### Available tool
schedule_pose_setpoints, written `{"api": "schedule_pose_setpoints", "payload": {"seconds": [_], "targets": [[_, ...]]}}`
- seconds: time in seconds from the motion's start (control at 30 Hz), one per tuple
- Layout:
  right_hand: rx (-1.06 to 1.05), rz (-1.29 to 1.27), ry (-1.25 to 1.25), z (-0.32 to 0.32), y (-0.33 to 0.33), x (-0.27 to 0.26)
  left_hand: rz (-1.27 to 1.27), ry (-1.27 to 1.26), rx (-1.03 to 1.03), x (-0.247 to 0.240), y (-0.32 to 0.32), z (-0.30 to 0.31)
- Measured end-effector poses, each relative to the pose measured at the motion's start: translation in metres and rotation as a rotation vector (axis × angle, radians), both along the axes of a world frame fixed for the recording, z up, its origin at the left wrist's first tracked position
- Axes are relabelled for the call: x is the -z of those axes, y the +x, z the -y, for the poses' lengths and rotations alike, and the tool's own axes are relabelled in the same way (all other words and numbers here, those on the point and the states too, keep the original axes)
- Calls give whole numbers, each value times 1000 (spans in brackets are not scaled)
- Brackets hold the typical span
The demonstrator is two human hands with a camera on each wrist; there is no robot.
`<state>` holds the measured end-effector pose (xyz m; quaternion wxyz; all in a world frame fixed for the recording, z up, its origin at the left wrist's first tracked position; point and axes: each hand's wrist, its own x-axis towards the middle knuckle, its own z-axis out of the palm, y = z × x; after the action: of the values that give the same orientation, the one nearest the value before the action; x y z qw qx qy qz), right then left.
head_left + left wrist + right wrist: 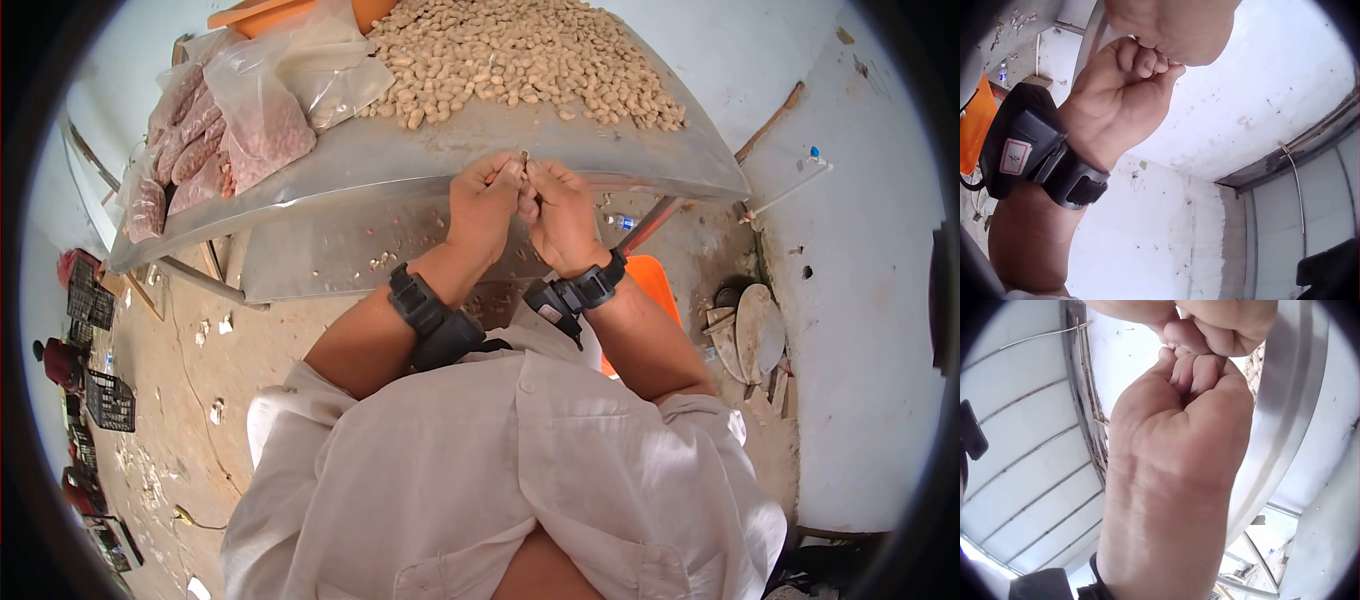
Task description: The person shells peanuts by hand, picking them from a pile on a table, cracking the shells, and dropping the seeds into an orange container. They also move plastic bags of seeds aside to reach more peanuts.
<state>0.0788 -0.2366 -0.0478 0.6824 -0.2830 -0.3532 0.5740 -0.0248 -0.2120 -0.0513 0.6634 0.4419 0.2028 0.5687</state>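
Just above the near edge of the metal table [400,165], my two hands meet fingertip to fingertip. A small brownish peanut [524,157] shows between the thumbs, mostly covered by the fingers. My left hand [482,205] pinches it from one side, and my right hand [563,215] pinches it from the other with its remaining fingers curled in. In the left wrist view the right hand [1116,100] appears palm side on, its fingers bent. From the right wrist view the left hand [1179,419] likewise has curled fingers; the peanut is hidden there.
A large heap of unshelled peanuts [520,60] covers the back of the table. Plastic bags of reddish kernels [265,135] lie at the left, near an orange basin [265,15]. Below the right forearm stands an orange container [655,290]. Black crates [108,400] line the far left floor.
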Motion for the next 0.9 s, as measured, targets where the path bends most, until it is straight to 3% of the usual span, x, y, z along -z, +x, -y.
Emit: {"api": "schedule_pose_setpoints", "payload": {"seconds": [0.13, 0.23, 0.47, 0.57, 0.63, 0.9], "targets": [[-124, -126, -106, -4, 10, 1, 98, -66, 41, -1, 0, 2], [-86, 1, -127, -2, 10, -10, 194, -187, 66, -4, 1, 4], [122, 660, 108, 8, 11, -18, 447, -332, 403, 16, -5, -8], [324, 1023, 382, 5, 14, -10, 448, -503, 324, 11, -1, -8], [404, 1227, 501, 7, 14, -17, 480, -490, 369, 14, -3, -10], [421, 1199, 484, 1, 17, -15, 416, -501, 352, 12, 1, -13]]}}
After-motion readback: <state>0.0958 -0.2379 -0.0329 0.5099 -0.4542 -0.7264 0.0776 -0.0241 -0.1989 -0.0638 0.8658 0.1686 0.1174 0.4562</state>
